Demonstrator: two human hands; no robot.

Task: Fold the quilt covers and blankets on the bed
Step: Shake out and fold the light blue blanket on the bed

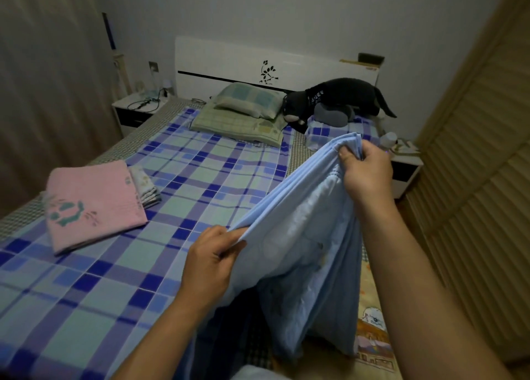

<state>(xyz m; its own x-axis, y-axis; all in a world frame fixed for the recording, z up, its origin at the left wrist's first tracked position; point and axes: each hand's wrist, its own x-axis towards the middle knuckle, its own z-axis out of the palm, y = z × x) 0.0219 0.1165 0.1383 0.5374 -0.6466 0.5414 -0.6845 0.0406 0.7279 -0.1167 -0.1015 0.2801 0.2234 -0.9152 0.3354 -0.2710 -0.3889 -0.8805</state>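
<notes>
**Both hands hold the blue quilt up over the bed's right edge**

The left hand point(210, 260) pinches one end of the top edge of the light blue quilt point(301, 236), thumb and fingers closed over the fabric. The right hand point(365, 170) grips the other end, higher and further toward the headboard point(243, 61), with several layers bunched in its fingers. The edge runs taut between the two hands, rising from left to right. Below it the quilt hangs in loose folds, its lower part reaching down along the bed's right edge.

The bed point(100, 279) is covered by a blue and green checked sheet. Near its left edge lies a folded pink blanket point(91, 204) with a green flower print, and just beside it, toward the headboard, is a folded pale stack point(146, 187) that the blanket partly covers. At the head end two green pillows point(243, 113) are stacked one on the other. To their right, near the bed's right head corner, a black plush toy point(338, 98) lies on top of a folded checked cover point(324, 133). A white nightstand point(134, 107) stands at the left head corner, with cables on it.
</notes>
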